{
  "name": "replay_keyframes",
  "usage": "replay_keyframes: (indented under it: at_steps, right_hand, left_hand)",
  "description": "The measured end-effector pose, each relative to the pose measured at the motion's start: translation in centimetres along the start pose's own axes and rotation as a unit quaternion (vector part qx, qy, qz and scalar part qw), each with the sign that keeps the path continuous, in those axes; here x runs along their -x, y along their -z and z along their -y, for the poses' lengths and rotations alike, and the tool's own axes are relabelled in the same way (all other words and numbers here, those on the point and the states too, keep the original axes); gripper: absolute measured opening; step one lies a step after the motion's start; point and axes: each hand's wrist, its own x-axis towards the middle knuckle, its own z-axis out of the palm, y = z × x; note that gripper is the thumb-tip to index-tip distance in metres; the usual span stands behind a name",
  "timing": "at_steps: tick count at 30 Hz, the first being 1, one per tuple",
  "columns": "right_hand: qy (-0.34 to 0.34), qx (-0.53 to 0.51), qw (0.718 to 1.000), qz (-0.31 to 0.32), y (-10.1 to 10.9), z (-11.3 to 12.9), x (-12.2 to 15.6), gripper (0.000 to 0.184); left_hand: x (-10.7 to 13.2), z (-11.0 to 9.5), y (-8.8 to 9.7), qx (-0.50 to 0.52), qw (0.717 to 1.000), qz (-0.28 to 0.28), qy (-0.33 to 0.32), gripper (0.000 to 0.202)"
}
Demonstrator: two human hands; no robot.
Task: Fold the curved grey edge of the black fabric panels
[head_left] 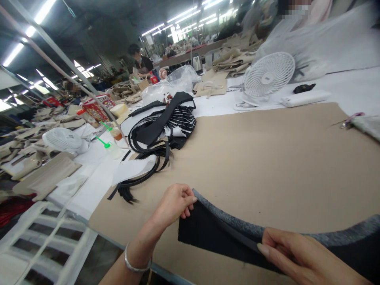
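Note:
A long, curved black fabric piece (213, 233) with a grey speckled edge stretches over the tan board (237, 158), running off the frame at lower right. Its left end is pinched between the thumb and fingers of my left hand (175, 202), which wears a bracelet at the wrist. Farther along the same piece, my right hand (293, 253) grips the edge, thumb on the black side. Some of the right fingers are hidden behind the fabric. Beyond my left hand lie black strips (148, 166) in a loose coil, beside dark cut pieces (166, 118).
A white fan (268, 75) stands at the back, and a second fan (63, 138) at the left. Bottles with green nozzles (109, 148) are near the strips. A white slatted rack (44, 245) sits at lower left. A person (141, 61) is in the background.

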Motion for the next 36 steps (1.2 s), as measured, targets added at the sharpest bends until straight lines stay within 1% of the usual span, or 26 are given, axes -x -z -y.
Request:
replay_keyframes:
  at_steps: [3,6,12,17,21,27,31,34,36]
  right_hand:
    - [0.002,0.006,1.000,-0.013,-0.1,0.5,-0.4,0.052]
    - [-0.007,0.017,1.000,-0.007,-0.1,0.9,-0.9,0.052]
    - [-0.019,0.018,1.000,0.004,-0.4,1.0,-1.7,0.052]
    - [-0.038,0.047,0.998,0.017,0.0,1.6,-1.9,0.053]
    - [-0.042,0.078,0.996,0.013,0.4,2.2,-1.9,0.052]
    - [-0.046,0.080,0.996,0.010,0.2,2.0,-2.1,0.051]
    - [-0.047,0.071,0.996,-0.006,0.6,2.1,-1.5,0.049]
    - [-0.042,0.084,0.996,-0.006,1.5,2.2,0.0,0.045]
    - [-0.043,0.089,0.995,0.009,2.1,1.8,1.4,0.041]
  left_hand:
    - [-0.6,-0.2,0.0,-0.019,1.000,0.002,0.013,0.008]
    - [-1.0,0.0,0.0,-0.035,0.999,-0.001,0.015,0.007]
    - [-1.7,0.5,-0.2,-0.072,0.997,-0.026,0.020,0.007]
    - [-2.1,0.2,-0.5,-0.097,0.994,-0.040,0.033,0.005]
    - [-2.3,0.1,-0.7,-0.114,0.992,-0.042,0.031,0.006]
    - [-2.4,0.3,-0.5,-0.140,0.989,-0.044,0.020,0.009]
    - [-1.4,-0.5,-0.4,-0.163,0.985,-0.048,0.012,0.011]
    - [0.4,-1.5,-0.3,-0.195,0.979,-0.059,-0.022,0.013]
    - [2.0,-2.0,-0.3,-0.221,0.973,-0.057,-0.044,0.015]
